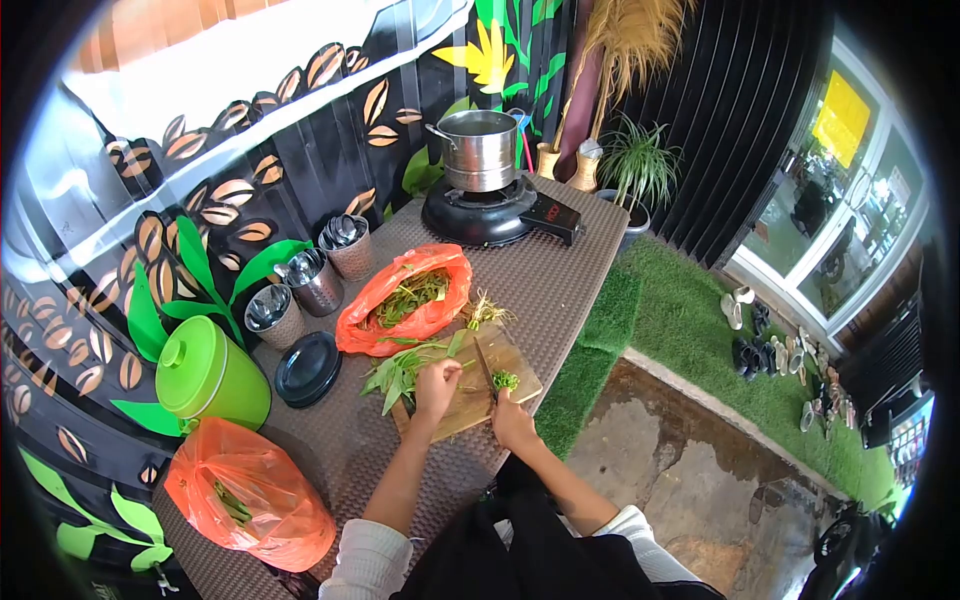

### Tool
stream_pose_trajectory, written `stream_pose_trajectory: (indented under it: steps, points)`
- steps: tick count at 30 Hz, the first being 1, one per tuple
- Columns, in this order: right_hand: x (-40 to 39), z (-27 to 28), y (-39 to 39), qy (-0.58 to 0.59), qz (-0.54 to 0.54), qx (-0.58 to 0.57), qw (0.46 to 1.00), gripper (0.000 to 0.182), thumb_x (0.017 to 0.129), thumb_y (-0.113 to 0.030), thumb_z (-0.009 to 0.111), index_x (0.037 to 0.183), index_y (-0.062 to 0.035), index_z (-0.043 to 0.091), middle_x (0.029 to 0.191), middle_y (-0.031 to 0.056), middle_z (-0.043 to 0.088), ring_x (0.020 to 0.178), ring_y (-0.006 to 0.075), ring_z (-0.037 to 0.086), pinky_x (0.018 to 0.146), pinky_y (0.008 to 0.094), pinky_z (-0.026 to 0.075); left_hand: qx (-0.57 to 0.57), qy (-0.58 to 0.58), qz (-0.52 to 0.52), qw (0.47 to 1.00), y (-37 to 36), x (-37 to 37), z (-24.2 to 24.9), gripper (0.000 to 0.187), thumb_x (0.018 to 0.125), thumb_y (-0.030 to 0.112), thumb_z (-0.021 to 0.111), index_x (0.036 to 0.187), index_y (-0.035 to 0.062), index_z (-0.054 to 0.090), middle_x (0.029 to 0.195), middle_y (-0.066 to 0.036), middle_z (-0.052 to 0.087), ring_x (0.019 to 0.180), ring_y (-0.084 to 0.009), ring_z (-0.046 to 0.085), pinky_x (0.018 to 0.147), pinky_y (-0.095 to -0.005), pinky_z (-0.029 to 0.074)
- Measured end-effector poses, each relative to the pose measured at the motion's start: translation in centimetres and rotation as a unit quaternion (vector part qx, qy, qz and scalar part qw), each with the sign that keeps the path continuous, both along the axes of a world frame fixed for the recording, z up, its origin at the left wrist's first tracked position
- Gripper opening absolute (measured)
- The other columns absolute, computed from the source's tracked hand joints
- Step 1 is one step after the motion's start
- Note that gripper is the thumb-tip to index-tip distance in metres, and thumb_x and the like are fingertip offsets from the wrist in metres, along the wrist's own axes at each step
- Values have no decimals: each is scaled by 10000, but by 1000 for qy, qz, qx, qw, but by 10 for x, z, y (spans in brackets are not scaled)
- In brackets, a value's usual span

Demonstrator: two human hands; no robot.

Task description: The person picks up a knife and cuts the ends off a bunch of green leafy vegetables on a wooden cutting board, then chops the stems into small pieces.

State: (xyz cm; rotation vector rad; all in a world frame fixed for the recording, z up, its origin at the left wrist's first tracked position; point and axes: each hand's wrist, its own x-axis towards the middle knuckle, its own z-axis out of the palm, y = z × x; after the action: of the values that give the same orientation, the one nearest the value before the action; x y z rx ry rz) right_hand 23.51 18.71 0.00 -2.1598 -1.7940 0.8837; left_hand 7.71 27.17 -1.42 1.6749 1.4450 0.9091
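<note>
A wooden cutting board point(470, 405) lies near the right edge of the table. My right hand point(514, 424) is closed around the handle of a knife, its blade point(484, 360) pointing away from me over the board. Leafy greens point(398, 376) spread across the board's left side, and my left hand point(436, 388) is closed on their stems. Beside the blade sits a small heap of chopped greens point(506, 380). Beyond the board, an open orange plastic bag point(440, 262) holds more greens, with root ends point(487, 312) lying next to it.
A steel pot point(480, 155) stands on a black portable stove point(475, 222) at the table's far end. Along the wall are cutlery cups point(316, 284), dark plates point(308, 368) and a green lidded container point(212, 380). Another orange bag point(250, 495) rests at the near left.
</note>
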Motion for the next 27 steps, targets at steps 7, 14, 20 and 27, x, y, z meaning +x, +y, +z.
stream_pose_trajectory:
  steps: [7,14,20,27]
  points:
    - [0,-1,0,-1,3,10,1000,320,908,-214,450,1117,2,341,926,310,601,879,466,603,750,538,486,176,174,-25,969,12,-12,-5,184,688,119,718,861,63,689,1011,-101,612,1039,-304,505,910,-396,405]
    - [0,-4,0,-2,5,18,1000,302,913,-214,441,1104,0,346,885,306,611,868,462,607,748,538,484,235,272,60,931,10,-28,5,180,713,131,714,882,75,687,956,-82,631,986,-271,547,835,-373,447]
    - [3,-3,2,1,14,27,1000,299,916,-213,427,1102,7,352,870,310,611,864,467,604,753,539,479,74,117,-162,977,1,-26,-6,199,732,106,709,892,-3,665,852,-169,656,747,-262,633,676,-343,498]
    - [8,7,3,4,36,9,999,329,919,-226,410,1114,32,352,881,324,605,870,476,598,760,544,472,44,34,-122,991,-14,6,-17,152,742,77,689,858,-20,666,837,-177,656,693,-257,644,634,-325,503]
